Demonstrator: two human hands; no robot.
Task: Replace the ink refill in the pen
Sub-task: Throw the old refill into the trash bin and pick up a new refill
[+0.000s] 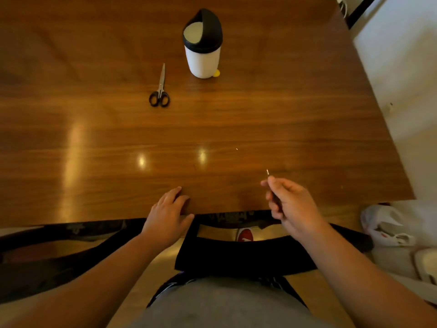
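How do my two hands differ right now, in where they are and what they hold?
The left hand lies palm down on the table edge, empty, fingers spread; the right hand is raised off the table, fingers curled. The right hand grips a thin pen with its tip pointing away from you; the left hand holds nothing. Both are at the table's near edge.

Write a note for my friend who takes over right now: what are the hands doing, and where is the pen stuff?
Right hand: shut in a grip on the pen, a thin dark thing with its tip pointing up and away, above the near edge of the table.
Left hand: open, holding nothing, fingers resting flat on the table edge.
Also on the table, far side: scissors and a white bin with a black lid, both untouched.
Done: cannot tell whether the pen has been opened.
Left: no spare refill is in view, so find one, then swap it in.
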